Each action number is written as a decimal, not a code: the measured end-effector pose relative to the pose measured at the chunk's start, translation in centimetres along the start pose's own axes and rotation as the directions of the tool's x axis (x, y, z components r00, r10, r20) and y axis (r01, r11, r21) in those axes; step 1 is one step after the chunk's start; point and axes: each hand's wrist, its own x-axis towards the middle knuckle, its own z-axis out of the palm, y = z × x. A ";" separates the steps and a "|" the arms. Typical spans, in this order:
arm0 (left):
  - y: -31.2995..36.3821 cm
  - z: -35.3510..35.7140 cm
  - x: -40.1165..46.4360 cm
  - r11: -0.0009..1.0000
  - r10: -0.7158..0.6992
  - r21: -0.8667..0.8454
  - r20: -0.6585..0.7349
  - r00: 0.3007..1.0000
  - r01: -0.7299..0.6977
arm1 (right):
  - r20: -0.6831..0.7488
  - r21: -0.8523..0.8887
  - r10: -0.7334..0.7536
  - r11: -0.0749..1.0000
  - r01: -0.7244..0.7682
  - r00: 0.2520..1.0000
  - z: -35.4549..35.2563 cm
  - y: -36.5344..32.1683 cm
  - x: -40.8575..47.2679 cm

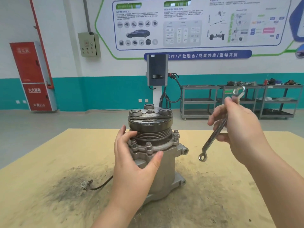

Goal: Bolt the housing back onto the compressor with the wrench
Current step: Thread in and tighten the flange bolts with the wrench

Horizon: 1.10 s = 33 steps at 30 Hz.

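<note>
A grey metal compressor [164,175] stands upright in the middle of the table, with a dark grooved pulley [150,127] on top. Its housing flange [158,147] carries several bolts [148,145] standing up around the rim. My left hand [133,163] cups the near left side of the housing, fingers by the pulley grooves and thumb against the flange front. My right hand [241,129] is raised to the right of the compressor and grips a steel double ring wrench [213,134] by its shaft. One ring points up and away, the other hangs low toward the table.
The table is covered with tan board [49,178] with a dark greasy stain at the near left. A black cable with a white plug [86,185] trails from the compressor's left. Grey shelf carts [197,102] and a charging post [157,71] stand by the far wall.
</note>
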 end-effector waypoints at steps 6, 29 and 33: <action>-0.2 0.1 -1.2 0.999 -0.047 -0.024 0.023 0.999 0.047 | 0.150 0.593 0.179 0.771 -0.233 0.972 0.4 -0.6 -1.0; -1.7 -2.5 -0.5 0.942 -0.331 0.050 0.304 0.893 0.332 | 0.080 0.535 -0.189 0.837 0.118 0.979 2.6 2.3 -3.6; -2.3 -2.8 -0.1 0.933 -0.343 0.230 0.350 0.872 0.275 | 0.050 0.558 -0.539 0.713 0.424 0.841 2.8 3.7 -5.1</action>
